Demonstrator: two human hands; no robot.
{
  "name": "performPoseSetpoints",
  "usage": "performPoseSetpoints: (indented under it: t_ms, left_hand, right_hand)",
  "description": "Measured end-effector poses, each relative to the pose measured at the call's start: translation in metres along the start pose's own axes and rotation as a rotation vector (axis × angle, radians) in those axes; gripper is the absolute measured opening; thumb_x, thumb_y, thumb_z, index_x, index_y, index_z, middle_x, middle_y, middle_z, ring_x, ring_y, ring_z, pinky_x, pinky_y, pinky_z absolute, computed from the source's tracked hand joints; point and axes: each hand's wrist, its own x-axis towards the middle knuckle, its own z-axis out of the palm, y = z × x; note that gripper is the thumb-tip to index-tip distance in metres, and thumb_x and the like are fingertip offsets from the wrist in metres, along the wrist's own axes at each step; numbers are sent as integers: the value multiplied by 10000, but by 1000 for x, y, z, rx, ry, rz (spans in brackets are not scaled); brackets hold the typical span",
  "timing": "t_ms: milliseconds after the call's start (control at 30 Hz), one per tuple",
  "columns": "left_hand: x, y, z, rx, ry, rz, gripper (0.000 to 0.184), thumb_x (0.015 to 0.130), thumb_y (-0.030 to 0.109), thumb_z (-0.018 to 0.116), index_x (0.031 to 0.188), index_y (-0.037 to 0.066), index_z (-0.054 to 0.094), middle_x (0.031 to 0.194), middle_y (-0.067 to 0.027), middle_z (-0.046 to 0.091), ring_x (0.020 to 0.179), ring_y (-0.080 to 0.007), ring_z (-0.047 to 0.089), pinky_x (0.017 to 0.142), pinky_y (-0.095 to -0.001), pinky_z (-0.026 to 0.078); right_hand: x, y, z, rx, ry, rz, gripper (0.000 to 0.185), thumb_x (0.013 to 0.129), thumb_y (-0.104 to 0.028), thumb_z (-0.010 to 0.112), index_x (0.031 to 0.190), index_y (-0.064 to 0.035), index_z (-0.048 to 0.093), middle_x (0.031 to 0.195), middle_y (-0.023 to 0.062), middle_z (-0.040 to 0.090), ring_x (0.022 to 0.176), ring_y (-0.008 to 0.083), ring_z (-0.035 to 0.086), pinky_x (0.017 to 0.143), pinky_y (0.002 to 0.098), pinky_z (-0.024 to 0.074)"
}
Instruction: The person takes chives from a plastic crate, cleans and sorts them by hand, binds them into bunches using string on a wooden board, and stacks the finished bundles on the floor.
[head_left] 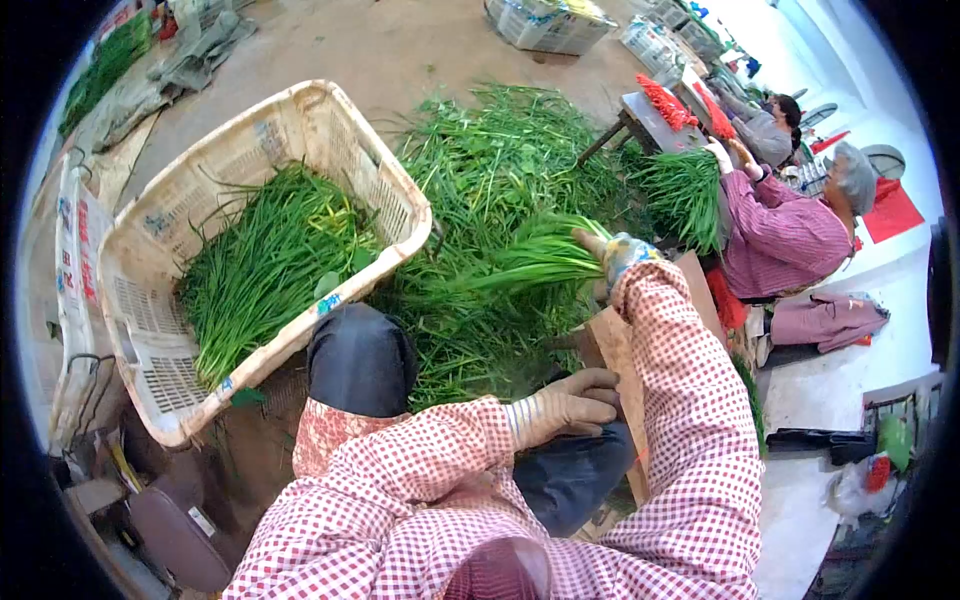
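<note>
My right hand (618,255), in a glove with a blue and yellow patterned cuff, is closed around the pale stem ends of a bunch of garlic chives (545,255). The long green leaves point left over a big heap of loose greens (490,170) on the floor. Near my right knee, my left hand (572,405) wears a tan glove; its fingers are loosely stretched and no object shows in them. To the left, a dirty white plastic crate (405,225) holds many garlic chives (275,260) and leans close to my left knee.
At right, a co-worker in a striped shirt (790,235) handles greens beside a small table (650,120) with red ties (668,103); another person (770,130) sits behind. A cardboard sheet (605,350) stands by my right forearm. More crates (550,25) stand at the back.
</note>
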Motion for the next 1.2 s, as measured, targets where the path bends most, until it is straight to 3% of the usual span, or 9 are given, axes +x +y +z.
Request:
performPoseSetpoints:
  t_ms: [267,367,433,533,667,733,833,1100,1200]
  left_hand:
    - [42,3,-1,-559,-252,196,946,717,492,750,1434,133,249,1432,-91,363,1276,-290,388,1099,-518,246]
    - [43,17,1,-664,-7,386,912,623,567,789,1324,99,442,1383,-100,440,1284,-302,376,1125,-467,254]
    - [37,10,-22,-597,167,423,873,681,612,711,1336,102,441,1345,-123,478,1242,-315,430,1094,-484,303]
    - [44,2,-54,-390,155,456,808,765,601,630,1314,31,468,1313,-175,508,1217,-330,471,1066,-462,354]
    - [102,-15,-17,-365,77,461,710,820,536,605,1325,57,466,1316,-148,513,1210,-319,479,1063,-474,352]
    - [136,-12,8,-446,17,359,583,806,402,681,1250,62,518,1237,-118,569,1151,-291,523,1048,-477,369]
    - [184,-7,31,-176,116,367,622,836,466,619,1295,70,482,1287,-126,532,1187,-327,484,1055,-494,346]
    - [251,28,32,-293,248,364,428,852,313,599,1188,50,576,1207,-129,597,1119,-339,534,1022,-497,374]
    - [252,65,-11,248,530,465,411,838,240,634,1190,37,568,1179,-176,601,1063,-329,571,931,-465,464]
  right_hand:
    - [-81,3,-4,-233,147,-88,952,768,-46,577,1500,-228,-4,1081,241,606,986,358,620,828,416,518]
    - [-157,3,12,-269,158,-132,995,743,-36,577,1503,-228,-35,1042,256,624,959,372,631,806,413,527]
    - [-203,18,39,-29,109,-69,1023,726,-29,577,1505,-229,-56,1016,266,636,942,381,639,791,412,533]
    - [-251,99,172,1047,143,297,611,923,-552,447,1252,-49,559,1155,129,645,925,287,661,838,358,519]
    - [-283,84,104,1586,280,869,616,929,-560,432,1159,-15,605,1119,104,659,1027,225,630,894,327,500]
    - [-315,161,119,1212,343,611,509,920,-465,506,1221,-59,564,1122,118,652,1003,251,634,869,351,507]
    - [-346,200,76,-152,167,525,543,848,-291,650,1323,-104,467,1154,138,626,1004,269,630,847,362,510]
    - [-333,283,132,351,94,659,816,690,-246,759,1390,-123,359,1256,208,534,1182,372,505,973,414,435]
    - [-330,284,141,384,83,648,858,672,-265,770,1399,-113,340,1266,213,523,1194,373,495,989,415,426]
